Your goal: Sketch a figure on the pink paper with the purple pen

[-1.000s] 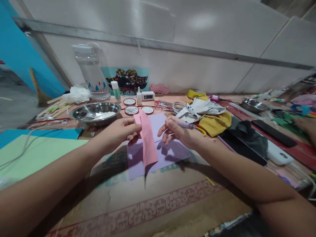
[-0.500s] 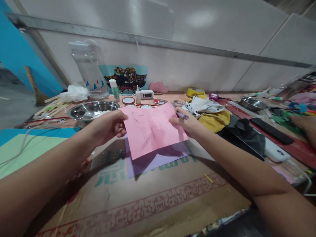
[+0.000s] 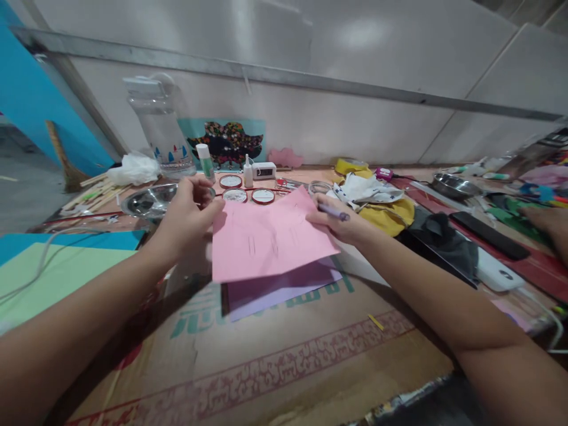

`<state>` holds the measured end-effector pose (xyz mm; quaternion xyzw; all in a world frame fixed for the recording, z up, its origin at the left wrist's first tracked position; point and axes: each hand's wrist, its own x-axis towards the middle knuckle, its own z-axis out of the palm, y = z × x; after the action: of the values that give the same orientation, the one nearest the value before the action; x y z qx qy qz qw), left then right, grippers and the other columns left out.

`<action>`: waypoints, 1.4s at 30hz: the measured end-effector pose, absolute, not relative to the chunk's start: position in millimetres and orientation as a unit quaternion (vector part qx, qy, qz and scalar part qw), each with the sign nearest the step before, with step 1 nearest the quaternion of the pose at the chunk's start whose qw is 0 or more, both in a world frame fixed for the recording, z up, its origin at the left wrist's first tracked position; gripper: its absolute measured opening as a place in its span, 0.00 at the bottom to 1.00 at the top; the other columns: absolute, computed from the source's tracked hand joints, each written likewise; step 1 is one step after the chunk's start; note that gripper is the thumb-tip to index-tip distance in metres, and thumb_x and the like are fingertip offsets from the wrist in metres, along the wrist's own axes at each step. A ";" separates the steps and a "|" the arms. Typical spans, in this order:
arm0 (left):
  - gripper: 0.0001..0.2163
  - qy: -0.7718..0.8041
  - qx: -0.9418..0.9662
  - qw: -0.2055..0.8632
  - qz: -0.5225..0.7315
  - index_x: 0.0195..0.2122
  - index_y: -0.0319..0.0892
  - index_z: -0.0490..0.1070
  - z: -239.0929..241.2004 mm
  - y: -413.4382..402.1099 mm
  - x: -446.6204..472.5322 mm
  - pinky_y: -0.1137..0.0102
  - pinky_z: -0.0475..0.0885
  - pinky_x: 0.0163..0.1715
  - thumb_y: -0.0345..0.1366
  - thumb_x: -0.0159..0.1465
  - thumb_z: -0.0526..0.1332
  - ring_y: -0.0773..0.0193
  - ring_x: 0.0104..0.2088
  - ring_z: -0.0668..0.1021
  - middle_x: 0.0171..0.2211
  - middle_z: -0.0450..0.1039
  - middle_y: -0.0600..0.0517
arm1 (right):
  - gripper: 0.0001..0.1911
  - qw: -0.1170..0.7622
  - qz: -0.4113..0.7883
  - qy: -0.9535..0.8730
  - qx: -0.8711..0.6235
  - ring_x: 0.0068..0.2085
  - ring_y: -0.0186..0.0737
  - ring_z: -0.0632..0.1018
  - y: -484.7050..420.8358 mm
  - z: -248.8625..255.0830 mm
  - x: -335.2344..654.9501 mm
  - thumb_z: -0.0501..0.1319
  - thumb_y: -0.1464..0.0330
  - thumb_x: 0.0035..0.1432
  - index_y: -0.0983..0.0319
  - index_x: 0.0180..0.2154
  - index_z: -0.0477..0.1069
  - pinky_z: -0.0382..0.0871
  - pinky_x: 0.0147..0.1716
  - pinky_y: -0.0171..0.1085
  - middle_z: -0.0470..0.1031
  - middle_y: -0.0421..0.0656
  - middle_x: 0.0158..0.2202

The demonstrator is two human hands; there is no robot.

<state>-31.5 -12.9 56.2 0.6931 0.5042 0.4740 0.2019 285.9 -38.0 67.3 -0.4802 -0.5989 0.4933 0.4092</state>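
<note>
A pink sheet of paper (image 3: 270, 236) with faint pencil-like lines is held up, slightly bent, in the middle of the head view. My right hand (image 3: 339, 222) pinches its upper right edge and also keeps a purple pen (image 3: 333, 212) between the fingers. At the upper left corner is my left hand (image 3: 189, 207), its thumb tip by the paper and its other fingers lifted apart from the thumb. Beneath the pink sheet, a purple sheet of paper (image 3: 275, 296) lies on printed cardboard (image 3: 284, 349), partly covered.
Behind the paper stand round red-rimmed tins (image 3: 263, 196), a small glue bottle (image 3: 248, 173), a glue stick (image 3: 205, 161) and a water jug (image 3: 162, 130). A steel bowl (image 3: 146, 201) is left. Yellow cloth (image 3: 390, 216) and a white device (image 3: 497, 271) lie right. Another person's hand (image 3: 545, 222) shows far right.
My left hand has loosened from the pink paper's corner, its fingers rising. The sheet's left side has swung a little left. My right hand keeps its hold.
</note>
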 end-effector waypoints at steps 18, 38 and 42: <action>0.20 0.423 0.874 0.134 0.200 0.54 0.40 0.75 15.9 -44.6 -0.4 0.51 0.72 0.54 0.43 0.65 0.57 0.46 0.51 0.79 0.50 0.80 0.42 | 0.19 0.115 0.378 -0.718 -0.573 0.25 0.35 0.71 -39.9 86.8 296.0 0.69 0.61 0.57 0.56 0.34 0.58 0.62 0.25 0.35 0.67 0.34 0.25; 0.16 0.425 0.858 0.192 0.217 0.54 0.44 0.75 10.3 -36.4 -3.2 0.53 0.70 0.51 0.43 0.69 0.57 0.49 0.47 0.79 0.47 0.81 0.45 | 0.31 0.362 0.410 -0.690 -0.474 0.24 0.35 0.72 -43.2 77.0 298.6 0.55 0.35 0.63 0.57 0.37 0.65 0.65 0.24 0.35 0.72 0.38 0.25; 0.17 0.417 0.859 0.213 0.208 0.54 0.45 0.75 12.2 -35.7 -5.5 0.53 0.69 0.54 0.45 0.69 0.57 0.48 0.50 0.79 0.51 0.81 0.45 | 0.37 0.319 0.559 -0.666 -0.377 0.30 0.37 0.77 -60.7 53.7 261.0 0.49 0.36 0.67 0.61 0.39 0.76 0.70 0.30 0.37 0.76 0.43 0.28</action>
<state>-5.5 -35.7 12.2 0.8588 0.4168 0.2078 0.2133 261.0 -60.7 53.7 -0.3772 -0.6656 0.5595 0.3189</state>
